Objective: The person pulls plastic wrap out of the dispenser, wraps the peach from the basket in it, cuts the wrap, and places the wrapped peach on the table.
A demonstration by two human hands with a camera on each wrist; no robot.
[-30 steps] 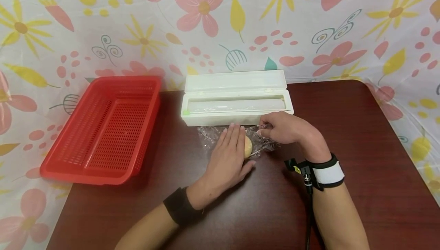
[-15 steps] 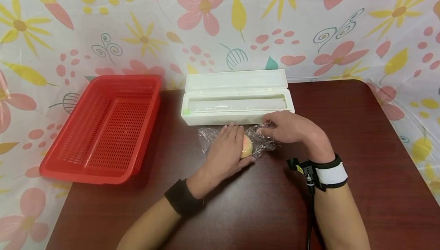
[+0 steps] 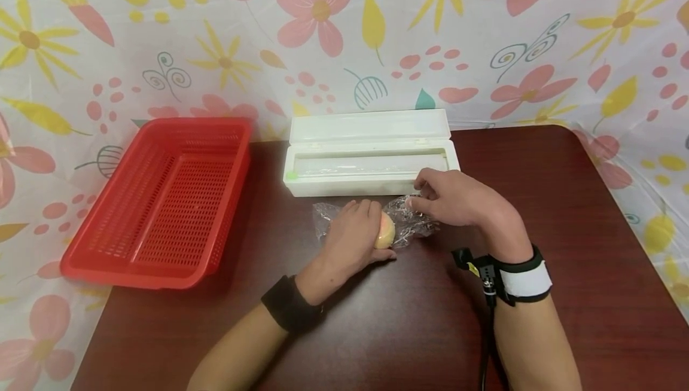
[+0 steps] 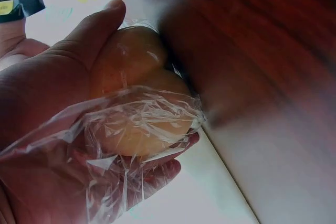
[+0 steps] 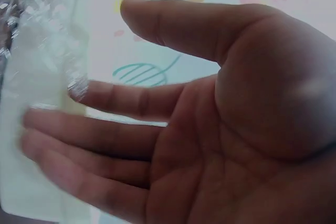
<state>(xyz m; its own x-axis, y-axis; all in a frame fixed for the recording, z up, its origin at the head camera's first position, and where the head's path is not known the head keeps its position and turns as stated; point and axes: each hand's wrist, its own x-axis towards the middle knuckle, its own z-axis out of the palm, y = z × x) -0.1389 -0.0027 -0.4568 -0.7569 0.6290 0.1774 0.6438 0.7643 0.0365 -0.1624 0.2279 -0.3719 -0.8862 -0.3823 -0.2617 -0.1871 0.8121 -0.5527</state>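
A yellow-pink peach (image 3: 386, 232) lies on the table, partly covered by my left hand (image 3: 351, 232). That hand curls over it, thumb on the near side and fingers on the far side. Clear cling film (image 3: 417, 223) spreads crumpled on both sides of the peach. In the left wrist view the film (image 4: 142, 114) covers part of the cleft fruit (image 4: 128, 56) in the palm. My right hand (image 3: 457, 198) hovers at the film's right end, thumb apart from the fingers (image 5: 118, 137). One fingertip meets the film's edge in the right wrist view; nothing is pinched.
Directly behind the hands stands a white cling film box (image 3: 350, 188), its lid (image 3: 371, 128) raised and a roll (image 3: 371, 164) inside. A red plastic basket (image 3: 183, 217) is at the left. A cable (image 3: 487, 343) trails from my right wrist strap. Flowered cloth hangs behind the table.
My left fingers have gone from lying flat to curling over the peach. My right thumb and fingers have parted and moved slightly right from the film.
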